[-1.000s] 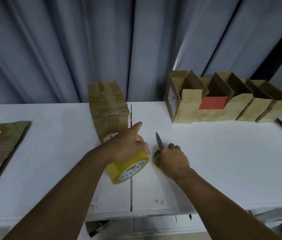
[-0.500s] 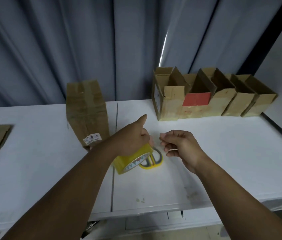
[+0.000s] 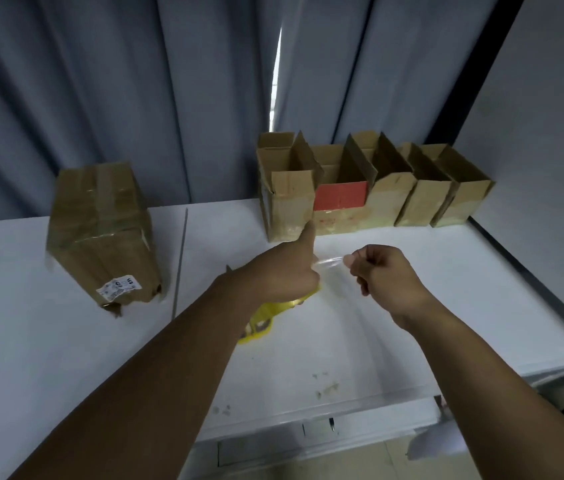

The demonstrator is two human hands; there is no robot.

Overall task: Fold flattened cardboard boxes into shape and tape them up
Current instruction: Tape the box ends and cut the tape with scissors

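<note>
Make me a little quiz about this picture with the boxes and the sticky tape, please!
1. True or false: the right hand pinches the end of the clear tape strip.
2. The open boxes stand in a row at the back. Where is the taped box?
A. Standing alone on the left part of the table
B. Inside one of the open boxes
C. Held up in the right hand
3. Fill in the colour: the left hand grips a ___ tape roll.

Key: 1 true; 2 A; 3 yellow.
</note>
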